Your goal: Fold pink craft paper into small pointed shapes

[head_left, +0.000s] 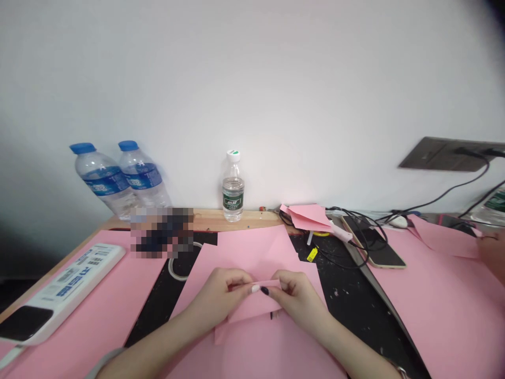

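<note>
Between my two hands is a folded piece of pink paper (256,305), its upper edge pinched under both thumbs. My left hand (226,292) is closed on the left part of that edge, and my right hand (294,295) is closed on the right part. The thumb tips nearly meet at the middle; one nail is white, the other black. Most other fingers are hidden behind the paper. Beneath the hands lie larger pink sheets (252,245) on a black mat (347,300).
Blue-capped bottles (106,179) lean on the wall at left, and a small water bottle (233,192) stands centre. A white power bank-like device (74,289) lies left. Right are cables, a phone (374,245), folded pink paper (307,217) and another person's hand (493,250).
</note>
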Tool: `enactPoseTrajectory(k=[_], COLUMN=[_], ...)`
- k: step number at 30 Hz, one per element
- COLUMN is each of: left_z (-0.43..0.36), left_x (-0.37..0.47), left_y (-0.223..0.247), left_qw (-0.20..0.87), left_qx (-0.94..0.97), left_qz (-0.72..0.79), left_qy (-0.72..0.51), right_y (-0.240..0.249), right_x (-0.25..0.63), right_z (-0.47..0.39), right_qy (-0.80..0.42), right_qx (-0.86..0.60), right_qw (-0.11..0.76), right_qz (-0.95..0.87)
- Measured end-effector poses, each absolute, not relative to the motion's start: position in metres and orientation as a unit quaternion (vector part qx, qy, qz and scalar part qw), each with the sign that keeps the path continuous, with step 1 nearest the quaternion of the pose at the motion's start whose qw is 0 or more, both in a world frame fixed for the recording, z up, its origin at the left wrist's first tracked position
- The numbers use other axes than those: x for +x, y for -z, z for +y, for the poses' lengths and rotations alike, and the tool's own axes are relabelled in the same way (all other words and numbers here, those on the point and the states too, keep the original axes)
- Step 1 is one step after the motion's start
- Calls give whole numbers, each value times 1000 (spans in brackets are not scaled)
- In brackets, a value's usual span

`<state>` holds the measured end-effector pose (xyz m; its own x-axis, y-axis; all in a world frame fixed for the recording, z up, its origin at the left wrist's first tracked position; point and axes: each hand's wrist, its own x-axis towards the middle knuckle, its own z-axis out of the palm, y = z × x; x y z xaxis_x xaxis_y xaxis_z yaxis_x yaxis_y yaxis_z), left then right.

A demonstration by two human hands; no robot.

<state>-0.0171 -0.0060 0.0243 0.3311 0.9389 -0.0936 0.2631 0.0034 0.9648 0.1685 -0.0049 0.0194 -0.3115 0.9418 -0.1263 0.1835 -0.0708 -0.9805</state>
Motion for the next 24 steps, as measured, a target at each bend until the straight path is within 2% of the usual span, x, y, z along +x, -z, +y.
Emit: enactPoseTrajectory(k=[8, 14, 19, 24], left_z=[0, 7, 9, -3], left_x=[-22, -30, -41, -31], left_y=[-20, -13, -19, -21], left_qw=[471, 456, 297, 220], left_qx=[634, 621, 627, 775], left_qz=[526, 542, 592, 471], left_qy=[-316, -336, -409, -359], right_y=[-23, -25, -27, -25], right_x=[172, 180, 193, 186], right_z=[-2, 5, 15, 11], right_qy=[-577, -529, -506, -570], right_qx=[-461, -489, -517, -498], right_qw=[361, 384, 442, 401], right_qz=[-569, -577, -531, -516])
